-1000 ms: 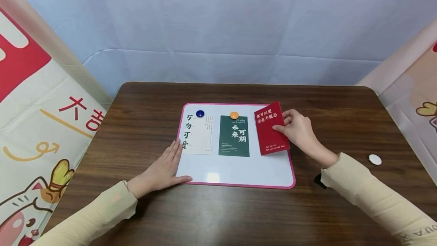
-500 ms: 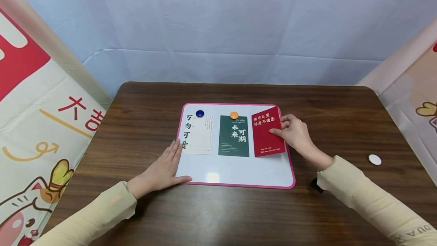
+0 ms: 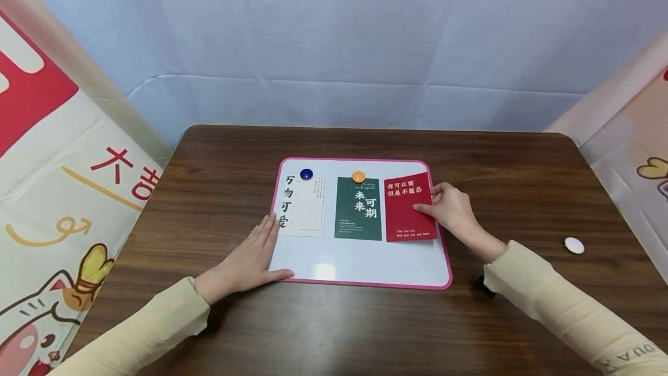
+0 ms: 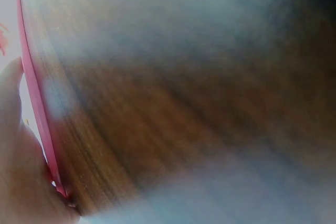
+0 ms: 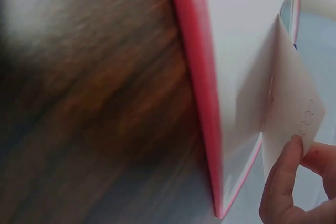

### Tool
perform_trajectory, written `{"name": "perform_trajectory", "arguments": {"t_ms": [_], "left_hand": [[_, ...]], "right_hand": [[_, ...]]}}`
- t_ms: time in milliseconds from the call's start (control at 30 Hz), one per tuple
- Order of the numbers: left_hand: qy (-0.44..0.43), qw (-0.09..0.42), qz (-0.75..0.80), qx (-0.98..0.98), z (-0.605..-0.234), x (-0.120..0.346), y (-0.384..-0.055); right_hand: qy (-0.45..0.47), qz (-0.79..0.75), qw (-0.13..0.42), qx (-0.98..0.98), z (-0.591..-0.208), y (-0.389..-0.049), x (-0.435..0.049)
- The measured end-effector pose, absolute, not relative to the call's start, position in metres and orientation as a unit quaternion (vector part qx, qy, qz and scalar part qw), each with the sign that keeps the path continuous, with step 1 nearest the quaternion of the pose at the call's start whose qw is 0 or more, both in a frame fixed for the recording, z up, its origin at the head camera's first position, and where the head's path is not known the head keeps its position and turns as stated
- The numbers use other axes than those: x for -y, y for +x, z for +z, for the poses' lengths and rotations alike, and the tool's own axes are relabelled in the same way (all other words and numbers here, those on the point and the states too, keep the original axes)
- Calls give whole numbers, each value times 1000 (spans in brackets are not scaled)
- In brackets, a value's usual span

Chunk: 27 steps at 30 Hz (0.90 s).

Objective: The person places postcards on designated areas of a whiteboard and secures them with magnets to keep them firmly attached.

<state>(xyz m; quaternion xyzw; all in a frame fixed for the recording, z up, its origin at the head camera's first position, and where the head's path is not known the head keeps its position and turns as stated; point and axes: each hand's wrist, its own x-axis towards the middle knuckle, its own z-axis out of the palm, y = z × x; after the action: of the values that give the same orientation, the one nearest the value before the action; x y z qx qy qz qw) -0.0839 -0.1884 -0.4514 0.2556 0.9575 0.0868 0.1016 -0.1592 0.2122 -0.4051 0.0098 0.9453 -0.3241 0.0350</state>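
Note:
A whiteboard (image 3: 360,260) with a pink rim lies on the table. My left hand (image 3: 249,257) rests on its lower left corner, fingers straight along the edge and thumb on the bottom rim. Between thumb and fingers my right hand (image 3: 453,212) pinches the right edge of a red card (image 3: 409,213) with white writing. In the right wrist view the card's pale back (image 5: 294,95) slants up from the board. A green card (image 3: 358,228) lies beside it under an orange magnet (image 3: 358,177). Further left is a white card (image 3: 308,213) under a blue magnet (image 3: 306,174).
A white round magnet (image 3: 574,245) lies on the dark wooden table (image 3: 334,335) at the right. Something small and black (image 3: 484,287) shows by the right sleeve. A pale cloth (image 3: 334,45) hangs behind the table, and printed cloths flank it.
My right hand has moved the red card slightly left and down, beside the green card. It has turned straighter and come lower over the board. My left hand stays in place.

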Motion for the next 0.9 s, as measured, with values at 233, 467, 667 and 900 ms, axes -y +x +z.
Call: {"name": "perform_trajectory", "arguments": {"t_ms": [233, 467, 667, 900], "left_hand": [[252, 105, 78, -959, -453, 189, -85], [254, 102, 79, -959, -453, 189, -84], [254, 103, 78, -959, -453, 189, -84], [253, 103, 78, -959, -452, 188, -83]], "right_hand": [[25, -318, 66, -946, -409, -161, -216], [27, -314, 84, -945, -414, -164, -217], [27, -313, 86, -945, -417, -164, -219], [30, -315, 94, -944, -418, -165, -219]]}}
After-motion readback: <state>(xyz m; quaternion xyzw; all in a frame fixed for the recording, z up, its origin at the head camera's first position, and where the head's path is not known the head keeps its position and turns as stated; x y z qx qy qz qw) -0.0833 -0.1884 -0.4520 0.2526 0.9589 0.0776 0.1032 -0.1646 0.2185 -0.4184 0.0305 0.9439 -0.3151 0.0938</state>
